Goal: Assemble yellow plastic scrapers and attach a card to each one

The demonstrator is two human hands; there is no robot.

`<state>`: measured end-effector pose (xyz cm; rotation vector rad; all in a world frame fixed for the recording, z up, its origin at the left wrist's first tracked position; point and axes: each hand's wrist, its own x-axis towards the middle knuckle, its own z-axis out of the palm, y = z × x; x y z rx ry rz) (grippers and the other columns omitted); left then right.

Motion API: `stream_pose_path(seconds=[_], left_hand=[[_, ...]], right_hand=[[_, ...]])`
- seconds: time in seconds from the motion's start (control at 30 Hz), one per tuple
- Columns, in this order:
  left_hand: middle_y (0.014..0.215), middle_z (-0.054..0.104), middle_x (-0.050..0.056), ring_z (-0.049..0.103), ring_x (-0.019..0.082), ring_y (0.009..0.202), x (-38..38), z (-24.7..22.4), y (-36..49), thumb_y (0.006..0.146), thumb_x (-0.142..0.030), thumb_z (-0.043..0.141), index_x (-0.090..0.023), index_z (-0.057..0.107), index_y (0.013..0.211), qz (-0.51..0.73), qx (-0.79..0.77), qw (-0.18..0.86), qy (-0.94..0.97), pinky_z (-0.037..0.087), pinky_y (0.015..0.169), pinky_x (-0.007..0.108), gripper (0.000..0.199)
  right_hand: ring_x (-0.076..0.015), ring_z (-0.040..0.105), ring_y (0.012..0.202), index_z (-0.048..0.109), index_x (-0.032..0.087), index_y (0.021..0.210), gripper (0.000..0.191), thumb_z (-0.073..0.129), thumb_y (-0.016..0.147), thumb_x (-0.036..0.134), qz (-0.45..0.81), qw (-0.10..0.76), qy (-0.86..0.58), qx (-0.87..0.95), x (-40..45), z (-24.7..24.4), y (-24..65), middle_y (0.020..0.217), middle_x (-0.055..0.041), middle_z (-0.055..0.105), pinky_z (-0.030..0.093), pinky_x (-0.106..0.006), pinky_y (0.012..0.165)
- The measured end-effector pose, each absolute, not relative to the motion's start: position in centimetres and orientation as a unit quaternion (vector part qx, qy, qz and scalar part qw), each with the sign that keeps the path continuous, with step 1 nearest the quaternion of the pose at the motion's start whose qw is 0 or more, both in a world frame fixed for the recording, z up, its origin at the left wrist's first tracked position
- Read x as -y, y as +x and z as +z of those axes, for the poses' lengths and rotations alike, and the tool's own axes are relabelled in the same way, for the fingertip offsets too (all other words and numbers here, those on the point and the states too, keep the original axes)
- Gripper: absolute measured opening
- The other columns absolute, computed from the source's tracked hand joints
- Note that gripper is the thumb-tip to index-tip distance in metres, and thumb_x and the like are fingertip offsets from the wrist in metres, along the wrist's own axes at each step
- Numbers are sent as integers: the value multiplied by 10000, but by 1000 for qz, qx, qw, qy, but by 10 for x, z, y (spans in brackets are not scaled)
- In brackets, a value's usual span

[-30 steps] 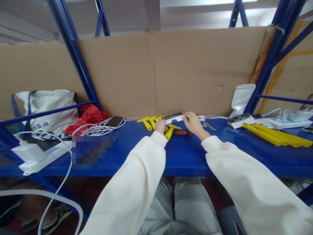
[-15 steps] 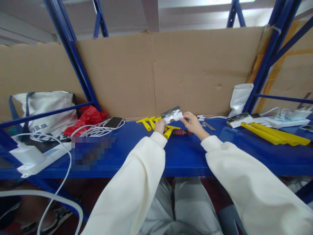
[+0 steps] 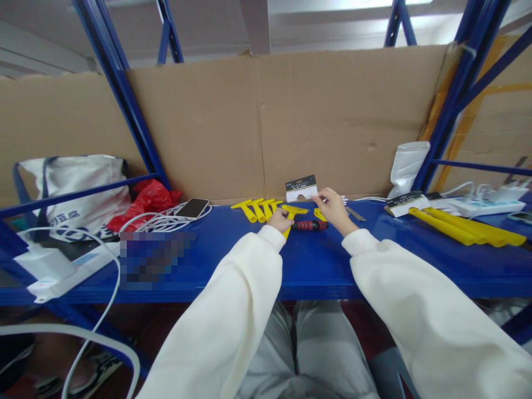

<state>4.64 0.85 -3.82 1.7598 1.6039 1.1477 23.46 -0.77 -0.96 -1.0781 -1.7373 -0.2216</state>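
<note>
My right hand (image 3: 331, 209) is closed on the right edge of a black-and-white printed card (image 3: 301, 189), held up above the table. The card faces me, with a rounded notch in its lower edge. My left hand (image 3: 281, 220) has its fingers closed around a yellow T-shaped tool (image 3: 293, 211), whose crosspiece shows beyond the fingers. Just right of it lies a red-and-black handled tool (image 3: 311, 225). Several more yellow T-shaped tools (image 3: 258, 210) lie in a row behind my left hand. Another small yellow piece (image 3: 318, 214) is partly hidden by my right hand.
A flat metal strip (image 3: 356, 214) lies right of my right hand. Farther right are long yellow tubes (image 3: 461, 226) and more printed cards (image 3: 407, 203). On the left, a phone (image 3: 193, 208) rests by coiled white cable. A cardboard sheet (image 3: 332, 111) stands behind the blue table (image 3: 324, 260).
My left hand has let go of the card, moved down and taken hold of the yellow T-shaped tool. The card has turned more upright and shifted right in my right hand.
</note>
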Motion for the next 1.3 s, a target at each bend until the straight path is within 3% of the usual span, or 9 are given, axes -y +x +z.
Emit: stream_pose_path(seconds=[0.13,0.27,0.43,0.57,0.73,0.93,1.1,1.3], left_hand=[[924,722,71,695,194,867,-7,-30,47,653,-85,753,-128,672,1057,485,-573,307,585,538,838,304,415],[741,687,40,676,195,779,-8,-22,41,713,-161,710,-153,680,754,582,-514,349,525,535,785,307,52],[546,515,-30,579,143,629,-15,-18,29,747,-288,753,-175,549,581,707,-479,350,385,473,630,253,286],[617,546,-39,583,109,606,-17,-14,24,822,-319,719,-188,521,704,766,-429,392,276,474,620,227,265],[720,588,-10,630,120,635,-14,-9,23,978,-251,479,-209,512,917,780,-406,442,175,518,647,243,81],[879,632,47,666,152,735,-8,0,21,1012,-226,359,-201,495,1148,776,-420,457,115,516,606,242,195],[963,653,62,674,156,775,2,4,24,988,-173,402,-192,530,1158,758,-425,473,144,493,537,215,214],[830,672,37,687,138,701,10,5,29,973,-144,441,-181,586,1050,720,-416,528,169,491,492,176,168]], right_hand=[[-219,580,787,645,201,765,374,447,958,451,-97,534,-477,691,7,-8,238,840,-95,642,473,-340,715],[-212,572,761,637,192,758,373,488,930,487,-60,594,-475,647,3,-8,241,813,-83,648,474,-351,729],[-165,528,655,595,199,706,439,575,843,615,65,655,-412,630,-4,-9,241,658,-12,597,448,-304,641],[-139,499,601,549,212,637,494,648,744,685,139,667,-380,625,-6,-9,240,588,20,544,438,-295,627],[-129,516,569,583,219,661,517,721,640,717,244,649,-362,623,-2,-8,238,565,30,548,460,-285,609],[-123,533,573,606,221,661,528,764,588,720,318,610,-351,635,4,-9,234,563,28,562,482,-280,618],[-122,547,580,636,226,668,529,792,552,718,347,608,-345,625,6,-10,232,577,25,589,508,-287,633],[-119,567,598,665,227,663,534,835,484,700,368,618,-327,613,7,-10,230,606,24,621,539,-303,690]])
